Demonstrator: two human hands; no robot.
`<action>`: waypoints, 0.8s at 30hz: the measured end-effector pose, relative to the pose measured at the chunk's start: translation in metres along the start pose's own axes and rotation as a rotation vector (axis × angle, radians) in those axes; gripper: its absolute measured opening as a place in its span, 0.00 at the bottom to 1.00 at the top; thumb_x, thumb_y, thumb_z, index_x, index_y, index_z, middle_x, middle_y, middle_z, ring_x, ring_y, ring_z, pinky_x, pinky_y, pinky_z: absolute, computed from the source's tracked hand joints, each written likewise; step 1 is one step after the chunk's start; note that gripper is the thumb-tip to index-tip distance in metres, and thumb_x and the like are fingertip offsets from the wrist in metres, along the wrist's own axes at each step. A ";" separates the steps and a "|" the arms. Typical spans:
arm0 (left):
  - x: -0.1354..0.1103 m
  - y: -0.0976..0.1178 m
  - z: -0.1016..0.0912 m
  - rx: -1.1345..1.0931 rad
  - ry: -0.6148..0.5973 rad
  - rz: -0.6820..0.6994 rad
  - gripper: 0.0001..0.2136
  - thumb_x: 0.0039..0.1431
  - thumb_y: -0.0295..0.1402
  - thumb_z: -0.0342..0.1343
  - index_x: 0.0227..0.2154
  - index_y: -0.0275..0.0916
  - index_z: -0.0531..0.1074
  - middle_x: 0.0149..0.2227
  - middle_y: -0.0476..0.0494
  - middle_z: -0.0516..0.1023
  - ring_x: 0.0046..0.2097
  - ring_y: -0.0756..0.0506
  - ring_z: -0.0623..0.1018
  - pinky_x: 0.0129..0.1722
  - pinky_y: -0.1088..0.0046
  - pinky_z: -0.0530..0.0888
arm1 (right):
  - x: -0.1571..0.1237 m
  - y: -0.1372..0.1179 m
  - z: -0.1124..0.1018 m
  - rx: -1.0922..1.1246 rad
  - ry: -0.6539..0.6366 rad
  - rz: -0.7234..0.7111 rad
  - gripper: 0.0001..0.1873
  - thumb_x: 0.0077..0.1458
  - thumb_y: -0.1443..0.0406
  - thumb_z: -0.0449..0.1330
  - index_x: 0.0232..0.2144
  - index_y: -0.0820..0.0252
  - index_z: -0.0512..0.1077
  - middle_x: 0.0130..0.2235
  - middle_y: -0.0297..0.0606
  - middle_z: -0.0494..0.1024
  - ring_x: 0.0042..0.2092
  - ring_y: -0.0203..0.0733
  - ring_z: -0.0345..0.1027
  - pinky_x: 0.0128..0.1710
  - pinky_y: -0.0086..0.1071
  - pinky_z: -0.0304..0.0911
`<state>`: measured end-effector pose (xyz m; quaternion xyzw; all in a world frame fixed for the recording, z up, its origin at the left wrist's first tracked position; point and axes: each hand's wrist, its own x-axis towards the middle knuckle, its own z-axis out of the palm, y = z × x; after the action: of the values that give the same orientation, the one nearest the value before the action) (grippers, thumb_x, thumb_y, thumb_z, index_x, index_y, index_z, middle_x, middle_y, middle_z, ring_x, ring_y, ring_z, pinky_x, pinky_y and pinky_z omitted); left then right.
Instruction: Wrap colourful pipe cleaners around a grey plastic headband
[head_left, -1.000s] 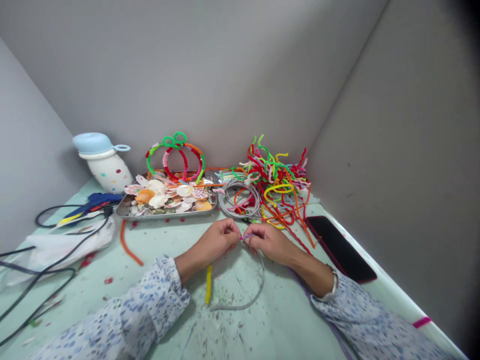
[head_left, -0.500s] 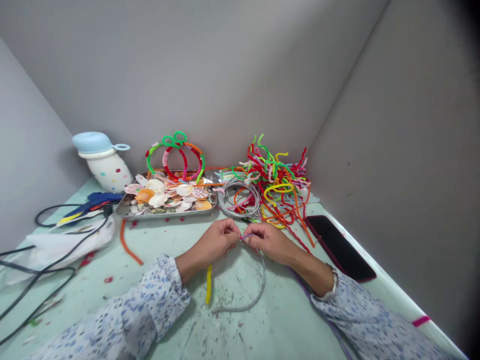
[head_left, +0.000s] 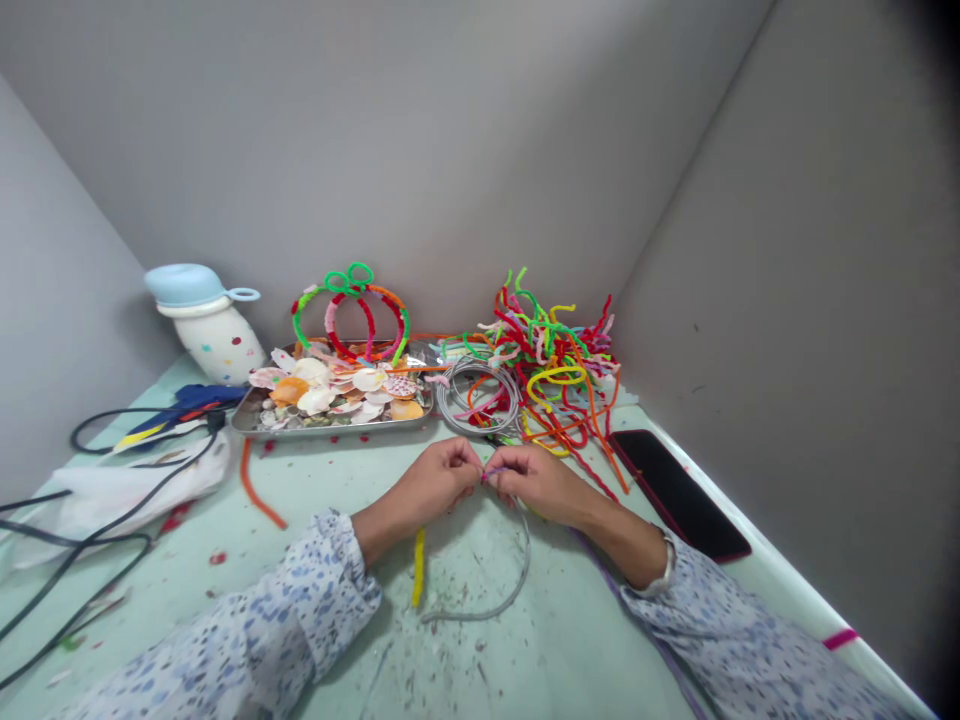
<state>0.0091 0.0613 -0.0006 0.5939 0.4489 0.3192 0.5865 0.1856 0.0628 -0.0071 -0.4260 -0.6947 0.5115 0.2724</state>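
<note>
My left hand (head_left: 442, 475) and my right hand (head_left: 529, 475) meet fingertip to fingertip just above the table, both closed in a pinch. A purple pipe cleaner (head_left: 600, 565) is pinched in my right fingers and trails under the right forearm towards the front. From below my right hand a grey wire (head_left: 517, 590) curves down and left across the tabletop. A tiny pink bit (head_left: 484, 477) shows between the fingertips, at my left thumb and finger. Below my left hand hangs or lies a yellow pipe cleaner (head_left: 418, 570); its upper end is hidden.
Behind the hands are a metal tray (head_left: 337, 430) of shells, a grey wire coil (head_left: 442, 400) and a pile of pipe cleaners (head_left: 547, 340). A phone (head_left: 682, 495) lies right. A bottle (head_left: 214, 335), black cables (head_left: 112, 520) and an orange pipe cleaner (head_left: 259, 495) are left.
Both hands stay pinched together in nearly the same place. The right fingertips have shifted very slightly, and the free end of the grey wire sits a touch further left.
</note>
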 end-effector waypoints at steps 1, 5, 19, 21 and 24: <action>0.001 -0.001 -0.001 -0.015 -0.003 -0.005 0.01 0.47 0.28 0.50 0.25 0.38 0.64 0.15 0.56 0.62 0.18 0.55 0.59 0.18 0.78 0.55 | 0.000 0.000 -0.001 0.005 -0.004 -0.007 0.06 0.51 0.67 0.55 0.26 0.62 0.71 0.21 0.29 0.68 0.24 0.33 0.60 0.27 0.27 0.56; 0.003 -0.002 -0.003 -0.053 0.010 -0.033 0.02 0.48 0.30 0.51 0.26 0.38 0.64 0.16 0.56 0.61 0.18 0.55 0.59 0.18 0.79 0.54 | 0.000 -0.003 -0.003 -0.005 0.006 -0.020 0.07 0.52 0.66 0.54 0.26 0.62 0.70 0.21 0.30 0.68 0.25 0.33 0.61 0.28 0.27 0.57; -0.001 0.002 0.001 0.256 0.038 0.019 0.04 0.48 0.30 0.48 0.25 0.37 0.65 0.18 0.55 0.61 0.21 0.53 0.60 0.22 0.77 0.55 | 0.001 0.004 -0.002 -0.055 0.029 -0.007 0.06 0.51 0.66 0.55 0.25 0.62 0.69 0.20 0.29 0.69 0.24 0.33 0.62 0.26 0.26 0.57; -0.001 0.002 0.001 0.270 0.057 0.028 0.03 0.48 0.30 0.48 0.24 0.36 0.65 0.19 0.55 0.61 0.22 0.53 0.60 0.23 0.77 0.55 | 0.001 0.001 -0.003 -0.044 0.016 -0.016 0.07 0.52 0.66 0.54 0.25 0.62 0.69 0.20 0.30 0.69 0.24 0.33 0.62 0.27 0.26 0.57; -0.002 0.005 0.002 0.215 0.056 0.003 0.03 0.48 0.30 0.48 0.25 0.36 0.65 0.18 0.55 0.60 0.22 0.53 0.59 0.23 0.77 0.55 | 0.000 -0.002 -0.004 -0.037 0.012 -0.024 0.07 0.52 0.65 0.54 0.26 0.61 0.69 0.20 0.30 0.69 0.24 0.34 0.62 0.28 0.27 0.57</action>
<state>0.0108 0.0597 0.0047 0.6450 0.4959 0.2865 0.5060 0.1885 0.0642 -0.0044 -0.4258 -0.7074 0.4928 0.2746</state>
